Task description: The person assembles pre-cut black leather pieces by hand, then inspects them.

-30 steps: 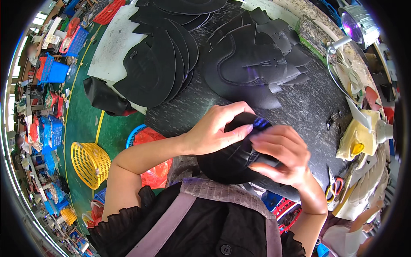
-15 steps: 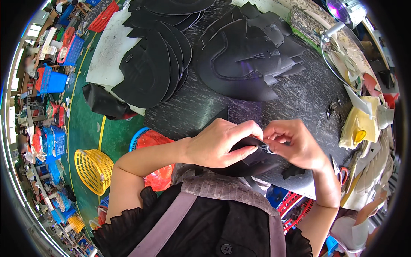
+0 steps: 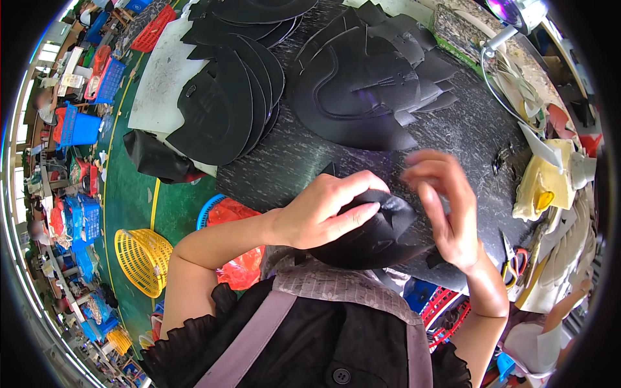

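Pinching black shoe-upper piece [image 3: 372, 240] in left hand [image 3: 325, 210]; holding right hand [image 3: 460, 216] beside it with thumb and fingers apart.

One black workpiece [image 3: 359, 244], three stacks [image 3: 218, 107], one desk lamp [image 3: 532, 13]

This looks like a factory workshop; stacks of matching black cut pieces [image 3: 356, 97] lie on a dark worktable [image 3: 472, 136], with a metal lamp [image 3: 527, 13] and scissors [image 3: 512, 255] toward its right side; a green floor [image 3: 129, 191] bears a yellow line [image 3: 154, 202]; beyond it, cluttered workstations [image 3: 70, 64] run in a long row, among blue plastic baskets [image 3: 84, 127].
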`<control>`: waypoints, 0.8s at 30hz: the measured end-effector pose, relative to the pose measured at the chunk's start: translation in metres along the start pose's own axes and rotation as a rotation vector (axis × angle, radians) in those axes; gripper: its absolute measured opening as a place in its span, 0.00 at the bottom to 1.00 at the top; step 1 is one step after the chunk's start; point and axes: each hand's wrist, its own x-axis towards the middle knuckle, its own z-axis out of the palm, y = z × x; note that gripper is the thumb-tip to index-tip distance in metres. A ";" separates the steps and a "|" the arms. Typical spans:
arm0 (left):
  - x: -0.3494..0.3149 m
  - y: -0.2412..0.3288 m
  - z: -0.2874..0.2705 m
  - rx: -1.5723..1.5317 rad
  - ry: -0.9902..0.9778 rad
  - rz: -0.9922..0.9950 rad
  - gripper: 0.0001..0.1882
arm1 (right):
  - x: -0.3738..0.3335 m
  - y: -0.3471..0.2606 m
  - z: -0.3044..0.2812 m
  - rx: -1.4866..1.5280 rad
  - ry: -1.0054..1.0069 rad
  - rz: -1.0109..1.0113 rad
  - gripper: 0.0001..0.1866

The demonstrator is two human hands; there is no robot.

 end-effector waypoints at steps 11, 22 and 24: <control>0.002 -0.009 0.009 0.046 0.092 0.083 0.11 | -0.015 0.014 0.012 -0.391 0.144 -0.513 0.10; 0.004 -0.004 0.012 0.099 0.023 0.029 0.14 | -0.015 0.015 0.015 -0.128 0.122 -0.317 0.07; 0.003 -0.004 0.011 0.098 0.016 0.016 0.14 | -0.015 0.015 0.015 -0.049 0.112 -0.278 0.06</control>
